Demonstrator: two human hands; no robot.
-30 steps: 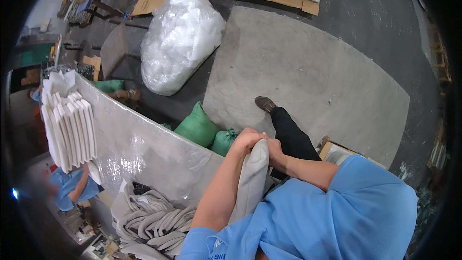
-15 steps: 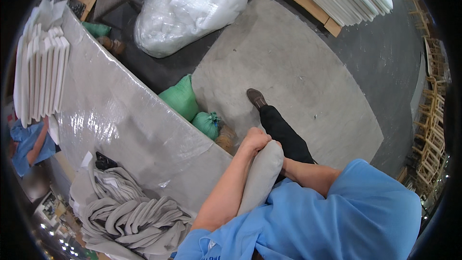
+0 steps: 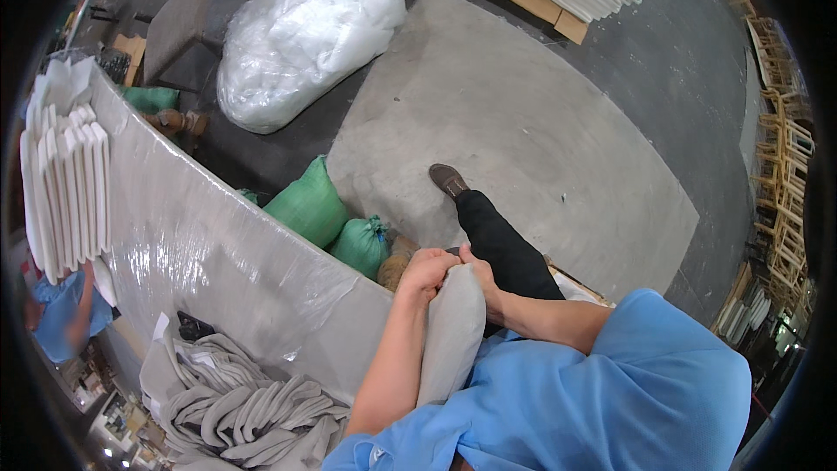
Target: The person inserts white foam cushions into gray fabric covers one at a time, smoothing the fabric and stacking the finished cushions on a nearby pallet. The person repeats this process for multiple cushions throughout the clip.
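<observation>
At twelve o'clock on the cushion [image 3: 452,336], the left hand [image 3: 424,271] and right hand [image 3: 482,276] were clamped on its end; cloth [image 3: 240,410] lay heaped at eight o'clock.

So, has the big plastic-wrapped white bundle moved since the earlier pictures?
No. The plastic-wrapped white bundle lies beside the same corner of the grey floor sheet.

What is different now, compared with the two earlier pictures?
The head view has shifted. The right hand, mostly hidden behind the grey cushion half a second ago, shows more. It and the left hand stay at the cushion's far end; nothing was visibly let go. The grey fabric pile remains on the table.
</observation>
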